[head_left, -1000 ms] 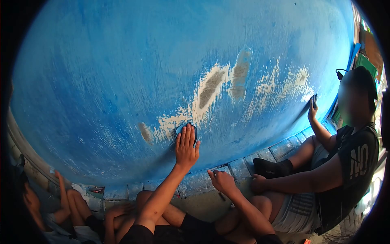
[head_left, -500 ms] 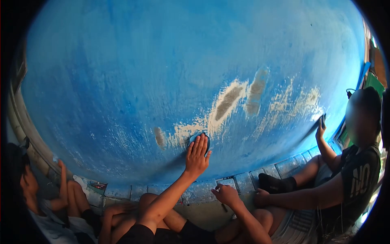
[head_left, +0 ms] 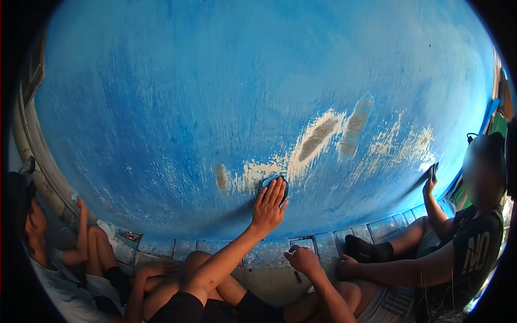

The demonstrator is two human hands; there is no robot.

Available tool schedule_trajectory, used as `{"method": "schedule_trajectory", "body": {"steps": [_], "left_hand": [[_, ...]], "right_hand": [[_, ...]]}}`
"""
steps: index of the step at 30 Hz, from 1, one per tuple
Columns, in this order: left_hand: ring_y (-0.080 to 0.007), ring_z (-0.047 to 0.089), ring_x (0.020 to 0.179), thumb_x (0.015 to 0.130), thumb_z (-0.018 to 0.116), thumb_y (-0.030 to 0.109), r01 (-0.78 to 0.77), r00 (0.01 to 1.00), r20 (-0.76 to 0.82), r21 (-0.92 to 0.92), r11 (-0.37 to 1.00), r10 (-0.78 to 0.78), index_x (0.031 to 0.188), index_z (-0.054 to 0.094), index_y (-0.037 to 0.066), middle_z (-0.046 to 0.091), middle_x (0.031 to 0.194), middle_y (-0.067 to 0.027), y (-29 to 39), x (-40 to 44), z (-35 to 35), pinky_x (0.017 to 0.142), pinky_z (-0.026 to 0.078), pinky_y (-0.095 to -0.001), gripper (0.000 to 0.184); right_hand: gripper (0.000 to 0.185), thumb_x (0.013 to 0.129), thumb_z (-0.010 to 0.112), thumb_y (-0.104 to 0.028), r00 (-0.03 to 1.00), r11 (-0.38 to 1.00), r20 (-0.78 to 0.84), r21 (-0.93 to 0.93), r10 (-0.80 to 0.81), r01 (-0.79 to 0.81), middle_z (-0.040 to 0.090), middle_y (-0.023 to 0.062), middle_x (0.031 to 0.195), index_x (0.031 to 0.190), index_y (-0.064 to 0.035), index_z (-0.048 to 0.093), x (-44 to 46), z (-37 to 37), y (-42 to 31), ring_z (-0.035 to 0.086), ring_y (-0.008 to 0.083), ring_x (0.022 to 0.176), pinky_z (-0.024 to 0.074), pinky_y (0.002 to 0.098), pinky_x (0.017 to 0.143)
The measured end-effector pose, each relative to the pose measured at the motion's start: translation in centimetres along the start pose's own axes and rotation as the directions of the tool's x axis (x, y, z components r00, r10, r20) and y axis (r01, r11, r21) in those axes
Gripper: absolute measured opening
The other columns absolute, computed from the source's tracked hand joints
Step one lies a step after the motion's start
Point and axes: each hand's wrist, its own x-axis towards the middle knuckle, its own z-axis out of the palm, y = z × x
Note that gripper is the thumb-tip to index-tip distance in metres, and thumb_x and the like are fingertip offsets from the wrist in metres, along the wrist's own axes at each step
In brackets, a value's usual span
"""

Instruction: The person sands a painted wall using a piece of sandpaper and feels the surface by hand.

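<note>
My left hand (head_left: pixel 269 209) presses a round, dark-edged sanding pad (head_left: pixel 266 184) flat against the blue wall (head_left: pixel 177 81), fingers extended over it. Just above and to the left of the pad, scraped paint shows a pale patch (head_left: pixel 256 171). Low in front of my knees, my right hand (head_left: pixel 303 259) is closed, away from the wall. Something small and whitish shows at its fingertips, too small to name.
On the right sits a person (head_left: pixel 476 237) holding a dark flat block (head_left: pixel 433 171) to the wall. Another person (head_left: pixel 51 258) at the left reaches toward it with a small pale piece. Grey patches (head_left: pixel 319 139) mark the wall; blocks (head_left: pixel 264 252) line its foot.
The view has shifted, so the wall marks sit lower and farther right. My left hand still presses the pad, now slightly left relative to the pale patches. My right hand stays low.
</note>
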Motion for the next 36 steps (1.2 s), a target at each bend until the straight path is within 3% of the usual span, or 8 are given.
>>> {"method": "schedule_trajectory", "body": {"steps": [8, 19, 28, 30, 34, 36], "left_hand": [[-0.0226, 0.019, 0.148, 0.103, 0.036, 0.038, 0.043, 0.993, -0.092, -0.253, 0.966, -0.068, 0.154, 0.025, 0.006, 0.023, 0.160, -0.0090, 0.3, 0.7, 0.0, 0.120, 0.014, -0.0395, 0.061], [-0.0252, 0.020, 0.148, 0.103, 0.036, 0.036, 0.079, 0.994, -0.051, -0.212, 0.974, -0.092, 0.153, 0.024, 0.004, 0.022, 0.160, -0.0121, -0.7, 0.4, -0.5, 0.119, 0.014, -0.0414, 0.061], [-0.0278, 0.020, 0.148, 0.101, 0.041, 0.041, 0.082, 0.988, -0.111, -0.197, 0.977, -0.105, 0.153, 0.024, 0.001, 0.023, 0.159, -0.0156, -1.7, 0.3, -0.8, 0.119, 0.016, -0.0429, 0.067], [-0.0349, 0.010, 0.149, 0.101, 0.040, 0.043, 0.083, 0.994, -0.051, -0.224, 0.971, -0.096, 0.153, 0.015, -0.002, 0.013, 0.160, -0.0200, -2.0, 0.2, -0.7, 0.118, 0.011, -0.0496, 0.073], [-0.0355, 0.008, 0.149, 0.101, 0.040, 0.043, 0.089, 0.994, -0.044, -0.236, 0.968, -0.102, 0.153, 0.015, -0.002, 0.012, 0.160, -0.0203, -2.3, -0.5, -0.7, 0.118, 0.011, -0.0505, 0.073], [-0.0309, 0.020, 0.148, 0.101, 0.041, 0.042, 0.107, 0.988, -0.092, -0.201, 0.974, -0.127, 0.152, 0.024, 0.000, 0.022, 0.159, -0.0172, -2.4, -0.9, -0.7, 0.118, 0.017, -0.0446, 0.068]], "right_hand": [[0.042, 0.088, 0.061, -0.047, 1.000, 0.999, -0.005, 0.028, -0.017, 0.017, 0.071, 0.0202, 0.094, 0.108, -0.0107, 0.068, -0.2, -0.2, -0.1, 0.068, 0.0396, 0.090, 0.0535, 0.0494, 0.082], [0.041, 0.087, 0.063, -0.046, 1.000, 1.000, -0.016, 0.020, -0.012, 0.012, 0.071, 0.0202, 0.095, 0.107, -0.0106, 0.068, -0.1, 0.0, -0.1, 0.068, 0.0400, 0.090, 0.0537, 0.0502, 0.081], [0.040, 0.088, 0.063, -0.046, 0.998, 0.999, -0.051, 0.010, -0.040, 0.040, 0.071, 0.0199, 0.092, 0.105, -0.0102, 0.068, -0.2, 0.2, -0.2, 0.069, 0.0400, 0.088, 0.0537, 0.0504, 0.080], [0.040, 0.088, 0.063, -0.046, 0.997, 0.998, -0.063, 0.006, -0.054, 0.055, 0.071, 0.0199, 0.092, 0.104, -0.0101, 0.069, -0.2, 0.1, -0.4, 0.069, 0.0399, 0.088, 0.0537, 0.0503, 0.080], [0.039, 0.088, 0.062, -0.045, 1.000, 1.000, -0.028, 0.008, -0.010, 0.011, 0.071, 0.0202, 0.093, 0.104, -0.0100, 0.069, -0.1, -0.1, -0.6, 0.069, 0.0395, 0.088, 0.0537, 0.0497, 0.080], [0.039, 0.088, 0.062, -0.045, 1.000, 1.000, -0.021, 0.017, -0.002, 0.002, 0.071, 0.0203, 0.093, 0.104, -0.0100, 0.069, -0.2, -0.1, -0.7, 0.069, 0.0394, 0.089, 0.0538, 0.0496, 0.080]]}}
